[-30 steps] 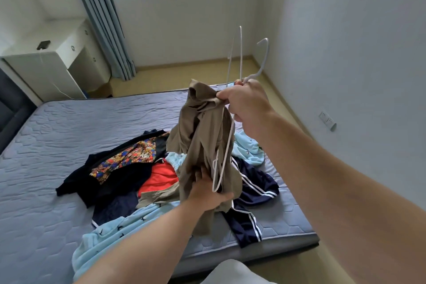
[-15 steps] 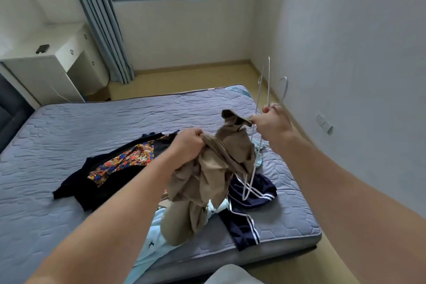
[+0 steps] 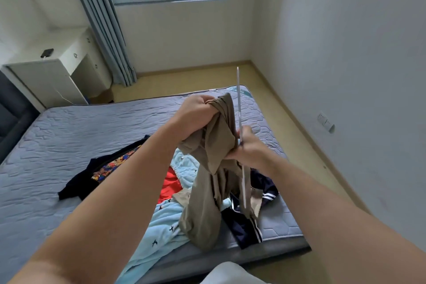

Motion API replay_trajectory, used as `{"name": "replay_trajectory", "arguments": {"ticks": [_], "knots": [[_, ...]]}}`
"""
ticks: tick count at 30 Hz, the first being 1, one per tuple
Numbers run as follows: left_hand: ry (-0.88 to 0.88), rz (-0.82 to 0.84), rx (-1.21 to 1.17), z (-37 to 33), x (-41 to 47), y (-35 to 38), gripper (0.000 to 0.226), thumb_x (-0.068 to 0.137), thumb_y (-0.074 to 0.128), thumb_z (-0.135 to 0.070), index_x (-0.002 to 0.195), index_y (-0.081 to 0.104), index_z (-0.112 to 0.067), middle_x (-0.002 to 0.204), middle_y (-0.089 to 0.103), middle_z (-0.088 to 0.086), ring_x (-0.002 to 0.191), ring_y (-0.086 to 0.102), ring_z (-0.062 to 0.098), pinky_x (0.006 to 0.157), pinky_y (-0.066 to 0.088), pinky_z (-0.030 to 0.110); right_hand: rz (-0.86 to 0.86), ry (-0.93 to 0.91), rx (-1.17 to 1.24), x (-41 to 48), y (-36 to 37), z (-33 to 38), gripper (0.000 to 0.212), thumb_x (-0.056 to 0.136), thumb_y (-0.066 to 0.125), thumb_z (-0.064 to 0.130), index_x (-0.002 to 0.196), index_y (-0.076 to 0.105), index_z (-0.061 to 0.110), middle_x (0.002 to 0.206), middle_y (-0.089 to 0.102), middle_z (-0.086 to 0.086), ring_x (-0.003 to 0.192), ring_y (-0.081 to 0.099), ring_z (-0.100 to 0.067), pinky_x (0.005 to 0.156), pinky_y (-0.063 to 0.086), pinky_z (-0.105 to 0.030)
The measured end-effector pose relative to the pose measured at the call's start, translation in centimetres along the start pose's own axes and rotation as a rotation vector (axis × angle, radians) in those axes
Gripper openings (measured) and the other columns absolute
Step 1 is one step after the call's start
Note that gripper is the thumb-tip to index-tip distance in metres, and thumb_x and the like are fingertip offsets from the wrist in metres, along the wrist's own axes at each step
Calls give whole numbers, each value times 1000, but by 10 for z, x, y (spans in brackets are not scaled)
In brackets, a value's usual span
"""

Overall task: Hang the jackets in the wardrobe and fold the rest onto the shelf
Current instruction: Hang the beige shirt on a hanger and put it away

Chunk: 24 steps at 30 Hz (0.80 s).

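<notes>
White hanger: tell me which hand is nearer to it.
Right. The right hand grips the white hanger directly at its middle. The left hand is off to the hanger's left, bunching the top of the brown garment, not touching the hanger.

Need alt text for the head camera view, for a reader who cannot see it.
Two bare hands hold a crumpled khaki-brown garment above a bed: the left hand grips its top, the right hand holds it with a thin white wire hanger. Below, a pile of clothes lies on the grey quilted mattress.
</notes>
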<state>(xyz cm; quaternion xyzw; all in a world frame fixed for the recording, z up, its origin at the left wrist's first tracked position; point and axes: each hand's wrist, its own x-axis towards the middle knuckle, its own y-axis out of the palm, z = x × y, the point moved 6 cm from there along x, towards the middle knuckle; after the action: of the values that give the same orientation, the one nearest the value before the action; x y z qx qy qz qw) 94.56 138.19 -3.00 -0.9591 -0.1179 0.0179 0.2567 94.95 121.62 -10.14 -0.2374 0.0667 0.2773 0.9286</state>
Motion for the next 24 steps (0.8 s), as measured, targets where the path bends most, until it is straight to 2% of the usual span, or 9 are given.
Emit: {"name": "replay_trajectory", "arguments": {"ticks": [2,5,7,10,13,18,21,23,24], "knots": [[71,33,89,-7,-1,1,18,80,63,-31,84,75,-18,78,74,2,69,64,9,70,57,31,-78,-43,8,2,2,2,55,79,82,15,118,47,0,109,65,-18,97,64,-29,85,56,-47],[187,-134,294,-9,2,-16,21,81,59,-13,85,76,-25,81,72,-7,80,61,12,72,48,24,-190,-37,14,6,-7,-3,27,82,72,15,98,50,15,93,62,-11,86,60,-29,70,50,-38],[187,-222,389,-1,4,-26,38,80,51,-3,97,77,-26,90,72,-5,88,59,16,77,42,22,-231,2,2,11,-15,-10,30,82,67,12,82,40,25,85,53,-8,78,52,-25,66,41,-35],[72,-268,267,24,9,-31,33,80,57,-7,96,76,-27,91,73,-4,87,64,18,74,47,25,-292,21,-78,13,-28,-12,35,81,69,14,77,37,26,80,53,-5,70,51,-25,62,43,-36],[-14,-321,194,50,11,-29,15,80,71,-18,92,73,-27,84,71,-4,82,66,18,69,47,24,-419,46,-183,12,-47,-16,24,81,66,16,78,42,21,79,58,-3,74,55,-28,72,50,-42],[153,-101,517,88,6,1,40,75,66,6,108,73,-15,109,62,8,102,59,27,86,43,27,-551,53,-265,4,-72,-14,18,81,53,13,73,40,22,70,49,4,65,47,-25,63,39,-33],[-25,-187,498,123,3,-1,35,78,65,-1,109,74,-14,110,67,12,103,62,30,83,44,28,-576,64,-223,1,-81,-13,18,74,54,13,67,40,21,66,49,4,61,45,-24,62,40,-33],[-273,-270,410,142,0,-1,21,92,58,-23,104,71,-11,106,71,16,101,64,35,81,49,32,-570,65,-194,1,-85,-12,17,69,54,17,62,39,20,59,44,5,58,41,-25,60,39,-35],[-411,-268,348,150,-3,4,36,99,50,-37,103,68,-7,107,71,19,99,66,38,82,52,36,-568,56,-185,0,-86,-9,19,66,54,21,59,36,19,54,40,7,55,38,-24,56,36,-34]]}}
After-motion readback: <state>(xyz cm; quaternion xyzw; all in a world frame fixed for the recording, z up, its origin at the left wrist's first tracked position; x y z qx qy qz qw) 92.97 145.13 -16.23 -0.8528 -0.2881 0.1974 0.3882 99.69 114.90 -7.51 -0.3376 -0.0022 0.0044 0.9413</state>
